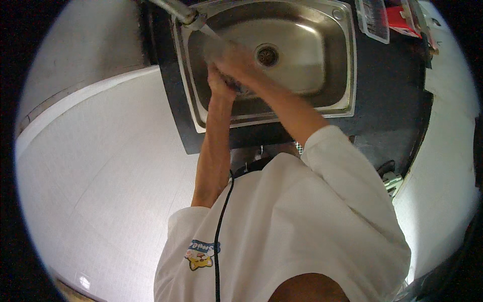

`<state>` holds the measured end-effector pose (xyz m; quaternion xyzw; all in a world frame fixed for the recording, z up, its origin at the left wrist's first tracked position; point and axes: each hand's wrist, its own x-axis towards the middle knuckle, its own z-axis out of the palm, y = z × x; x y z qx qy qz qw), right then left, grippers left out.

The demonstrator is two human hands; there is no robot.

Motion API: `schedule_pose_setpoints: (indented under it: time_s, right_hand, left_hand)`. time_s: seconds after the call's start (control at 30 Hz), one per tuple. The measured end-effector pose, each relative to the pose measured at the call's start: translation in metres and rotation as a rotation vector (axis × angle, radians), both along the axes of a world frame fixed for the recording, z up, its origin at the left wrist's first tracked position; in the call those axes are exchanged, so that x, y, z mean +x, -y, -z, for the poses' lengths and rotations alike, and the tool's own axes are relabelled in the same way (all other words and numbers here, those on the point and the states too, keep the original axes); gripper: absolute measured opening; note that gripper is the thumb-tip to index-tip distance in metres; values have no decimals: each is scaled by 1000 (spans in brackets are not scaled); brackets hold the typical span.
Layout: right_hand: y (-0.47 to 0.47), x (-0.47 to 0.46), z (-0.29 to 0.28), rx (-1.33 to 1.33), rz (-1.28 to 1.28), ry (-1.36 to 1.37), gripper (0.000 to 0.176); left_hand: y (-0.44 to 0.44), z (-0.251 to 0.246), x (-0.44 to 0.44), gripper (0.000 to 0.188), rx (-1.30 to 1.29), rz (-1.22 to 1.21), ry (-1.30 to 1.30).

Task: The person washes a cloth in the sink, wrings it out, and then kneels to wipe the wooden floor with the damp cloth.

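Observation:
Water runs from a faucet (185, 15) at the top left into a stainless steel sink (336, 107). Under the stream, at the sink's left side, my right hand (236, 62) is blurred and lies over or against a dark item whose kind I cannot tell. Just below it, my left hand (220, 85) is curled at the same item (232, 83), its fingers partly hidden. The round drain (267, 55) shows to the right of my hands.
A dark countertop (388, 83) surrounds the sink. At the top right stand a transparent plastic container (373, 22) and a red item (402, 22). A black cord (219, 234) hangs down over my white shirt.

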<state>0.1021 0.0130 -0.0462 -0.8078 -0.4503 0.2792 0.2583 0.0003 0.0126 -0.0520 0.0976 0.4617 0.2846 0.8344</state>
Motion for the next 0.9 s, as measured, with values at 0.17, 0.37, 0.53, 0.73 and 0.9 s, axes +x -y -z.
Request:
schedule_pose_setpoints:
  time_s: [0.17,0.37,0.53,0.73,0.9]
  right_hand:
    - [-25,61,47,-49,-55,160,61]
    - [4,39,13,-222,-142,-57,66]
    - [42,-42,-60,-202,-194,-481,65]
    - [36,-70,-80,-55,-168,-261,53]
    - [0,10,-39,-79,-128,-68,48]
  left_hand:
    - [4,-27,-7,49,44,-13,-43]
    - [13,29,-15,57,45,102,-28]
    - [17,47,-32,59,-73,-31,345]
    - [12,24,-29,66,31,-9,227]
    - [4,-7,-10,72,100,100,-124]
